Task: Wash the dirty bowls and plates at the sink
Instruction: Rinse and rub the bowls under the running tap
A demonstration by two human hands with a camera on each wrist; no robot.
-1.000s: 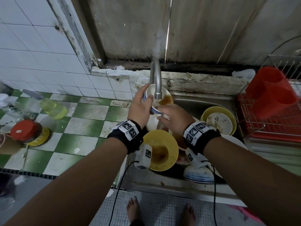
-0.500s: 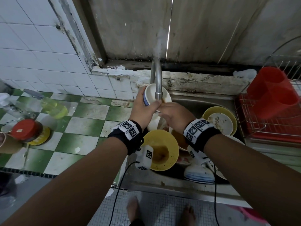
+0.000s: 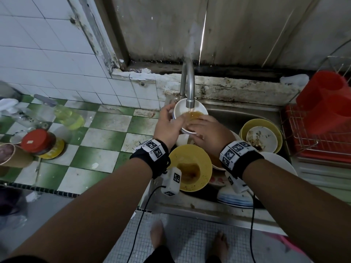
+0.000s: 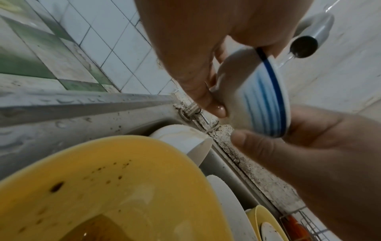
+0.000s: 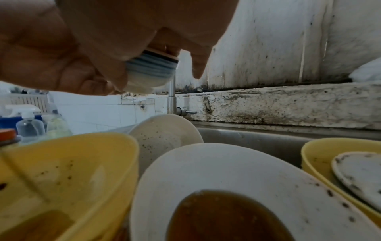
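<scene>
A small white bowl with blue stripes (image 3: 182, 109) sits under the tap spout (image 3: 189, 103), brownish water pooling inside. My left hand (image 3: 168, 120) grips its left side, thumb on the rim. My right hand (image 3: 201, 128) curls over the near rim from the right. The left wrist view shows the bowl (image 4: 257, 101) tilted between the left hand (image 4: 206, 81) and the right hand (image 4: 299, 143), below the spout (image 4: 305, 45). In the right wrist view my right hand (image 5: 144, 53) wraps the bowl (image 5: 150, 73). Water runs thinly from the spout.
The sink (image 3: 237, 112) holds a yellow bowl (image 3: 190, 154) with brown water, a white bowl with brown liquid (image 5: 226, 163), a yellow bowl holding a dirty white plate (image 3: 262, 137), and a striped bowl (image 3: 235, 200). A red rack (image 3: 322, 114) stands right; bottles and jars (image 3: 68, 116) on the tiled counter left.
Half a second ago the bowl was tipped toward the left with its striped side showing; now it is upright under the spout with brownish water in it. Both hands stayed on it.
</scene>
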